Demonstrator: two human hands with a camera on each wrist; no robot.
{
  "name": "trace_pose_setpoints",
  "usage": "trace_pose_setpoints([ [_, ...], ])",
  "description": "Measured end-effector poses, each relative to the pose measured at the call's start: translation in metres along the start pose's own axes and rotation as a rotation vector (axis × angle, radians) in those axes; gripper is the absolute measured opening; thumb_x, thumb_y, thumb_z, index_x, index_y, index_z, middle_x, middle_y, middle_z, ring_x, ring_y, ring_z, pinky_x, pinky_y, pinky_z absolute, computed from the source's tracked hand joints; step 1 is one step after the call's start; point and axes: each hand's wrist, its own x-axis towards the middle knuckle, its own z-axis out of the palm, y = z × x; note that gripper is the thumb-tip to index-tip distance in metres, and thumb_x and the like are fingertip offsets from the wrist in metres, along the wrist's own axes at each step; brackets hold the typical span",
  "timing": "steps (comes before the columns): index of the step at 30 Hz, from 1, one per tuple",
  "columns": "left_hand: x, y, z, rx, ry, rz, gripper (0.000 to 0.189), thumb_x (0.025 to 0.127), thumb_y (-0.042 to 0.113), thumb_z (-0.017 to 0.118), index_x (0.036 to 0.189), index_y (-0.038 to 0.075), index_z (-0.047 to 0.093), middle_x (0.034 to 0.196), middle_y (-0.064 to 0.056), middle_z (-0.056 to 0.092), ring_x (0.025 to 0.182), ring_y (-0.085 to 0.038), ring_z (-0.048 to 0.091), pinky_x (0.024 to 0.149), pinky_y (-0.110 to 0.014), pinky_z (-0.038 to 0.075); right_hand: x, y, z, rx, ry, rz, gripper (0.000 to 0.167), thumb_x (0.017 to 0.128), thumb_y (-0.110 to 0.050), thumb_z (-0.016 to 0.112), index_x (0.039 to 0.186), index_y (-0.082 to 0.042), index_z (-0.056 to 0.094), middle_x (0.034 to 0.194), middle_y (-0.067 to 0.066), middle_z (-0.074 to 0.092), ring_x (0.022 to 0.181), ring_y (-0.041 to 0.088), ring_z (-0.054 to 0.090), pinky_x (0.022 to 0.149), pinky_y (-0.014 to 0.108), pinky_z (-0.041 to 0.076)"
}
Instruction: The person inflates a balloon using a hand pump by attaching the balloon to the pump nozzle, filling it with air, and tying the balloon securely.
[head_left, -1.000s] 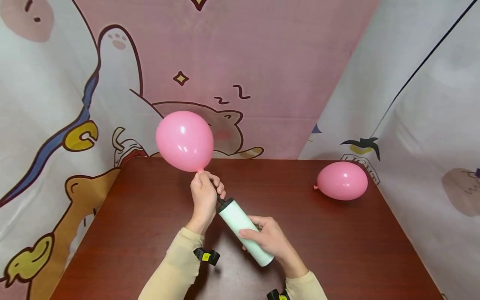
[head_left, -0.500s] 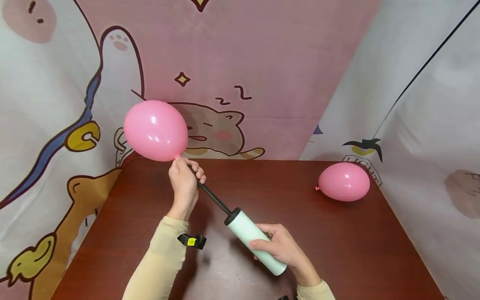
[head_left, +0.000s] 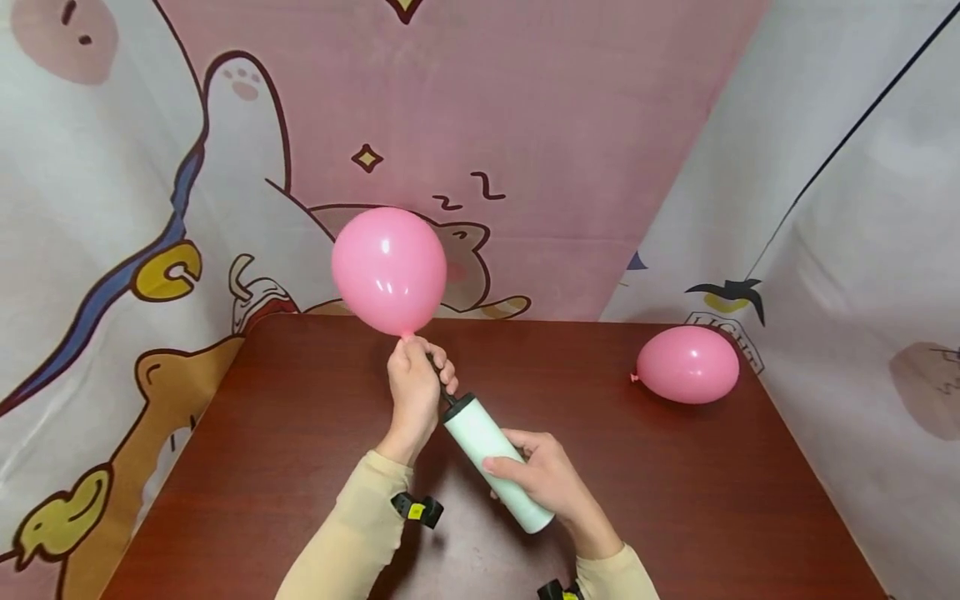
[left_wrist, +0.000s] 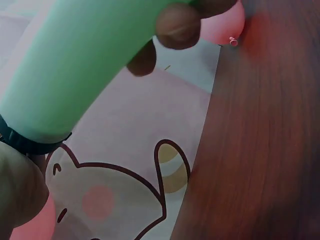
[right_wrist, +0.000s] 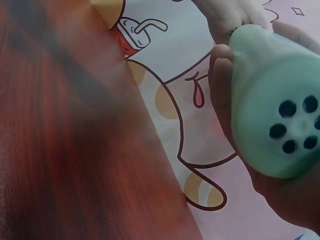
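Observation:
A pale green hand balloon pump [head_left: 495,458] slants across the middle of the head view, its black rod slid mostly into the barrel. My right hand [head_left: 551,475] grips the barrel near its lower end. In the right wrist view the pump's end [right_wrist: 300,120] shows several dark round holes. At the rod's far end my left hand [head_left: 416,383] holds the black handle, largely hidden by the fingers, and pinches the neck of an inflated pink balloon [head_left: 390,271]. That balloon stands up beyond the left hand, its neck hidden in the grip.
A second pink balloon [head_left: 688,364], knotted, lies at the back right of the brown wooden table [head_left: 712,500]. A cartoon-printed cloth [head_left: 570,150] hangs behind the table and along its sides.
The left hand and its balloon swung out to the left, drawing out the black rod, then came back right, sliding it in. The right hand and barrel shifted slightly along.

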Motion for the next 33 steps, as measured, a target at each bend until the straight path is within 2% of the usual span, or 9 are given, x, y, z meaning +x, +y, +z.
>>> trace_pose_setpoints([
  [3,0.003,0.004,-0.004,0.011,-0.022,0.022,0.041,0.114,0.030,0.031,0.083,0.008,0.046,0.067,-0.003,0.047,0.049,-0.014,0.045,0.043,-0.023,0.042,0.000,0.000,0.002,0.007,0.000,-0.002,0.044,0.092,-0.016,0.077,0.130,0.004,0.067,0.088,0.016,0.072,0.062,0.026,0.071,0.059,0.037,0.061],
  [6,0.010,0.011,-0.009,0.012,-0.005,0.032,0.040,0.114,0.027,0.029,0.083,0.008,0.046,0.067,-0.003,0.048,0.049,-0.014,0.046,0.043,-0.023,0.042,-0.003,0.001,0.002,0.006,-0.017,-0.009,0.045,0.093,-0.015,0.076,0.131,0.005,0.066,0.087,0.015,0.073,0.063,0.023,0.071,0.059,0.035,0.061],
  [12,0.032,0.032,-0.026,-0.014,0.105,0.062,0.036,0.110,0.016,0.027,0.080,0.008,0.047,0.066,-0.002,0.047,0.048,-0.012,0.045,0.040,-0.022,0.041,-0.015,0.008,-0.007,-0.010,-0.069,-0.019,0.043,0.092,-0.011,0.076,0.129,0.007,0.066,0.084,0.012,0.073,0.062,0.019,0.071,0.057,0.034,0.060],
  [16,0.037,0.036,-0.031,-0.027,0.157,0.062,0.034,0.106,0.013,0.028,0.079,0.007,0.047,0.065,-0.002,0.047,0.048,-0.012,0.045,0.039,-0.021,0.039,-0.017,0.013,-0.012,-0.021,-0.092,-0.052,0.038,0.093,-0.010,0.075,0.125,0.007,0.067,0.082,0.010,0.072,0.060,0.018,0.071,0.056,0.037,0.061],
  [20,0.029,0.026,-0.028,-0.020,0.159,0.054,0.038,0.111,0.019,0.027,0.080,0.007,0.046,0.067,-0.003,0.047,0.048,-0.012,0.045,0.040,-0.021,0.040,-0.013,0.014,-0.012,-0.036,-0.081,-0.048,0.035,0.092,-0.012,0.076,0.122,0.006,0.070,0.082,0.012,0.072,0.060,0.020,0.071,0.056,0.039,0.062],
  [24,0.014,0.008,-0.017,-0.003,0.099,0.030,0.042,0.114,0.027,0.028,0.082,0.006,0.046,0.069,-0.004,0.047,0.050,-0.013,0.046,0.042,-0.022,0.042,-0.005,0.010,-0.006,-0.032,-0.035,0.009,0.038,0.092,-0.017,0.078,0.124,0.002,0.071,0.086,0.014,0.073,0.061,0.023,0.071,0.057,0.038,0.062],
  [28,-0.001,-0.006,-0.006,0.021,0.058,-0.004,0.043,0.114,0.031,0.029,0.083,0.007,0.046,0.067,-0.004,0.048,0.049,-0.014,0.046,0.042,-0.022,0.042,0.002,0.004,0.000,-0.012,0.007,0.031,0.042,0.092,-0.018,0.078,0.127,0.003,0.069,0.088,0.016,0.073,0.061,0.024,0.071,0.058,0.038,0.061],
  [33,-0.005,-0.013,-0.004,0.029,0.044,-0.032,0.041,0.114,0.031,0.030,0.084,0.007,0.046,0.065,-0.003,0.048,0.048,-0.013,0.046,0.042,-0.022,0.042,0.002,0.003,0.002,0.008,0.017,0.044,0.043,0.092,-0.017,0.077,0.128,0.005,0.068,0.085,0.016,0.073,0.060,0.024,0.070,0.057,0.036,0.060],
])
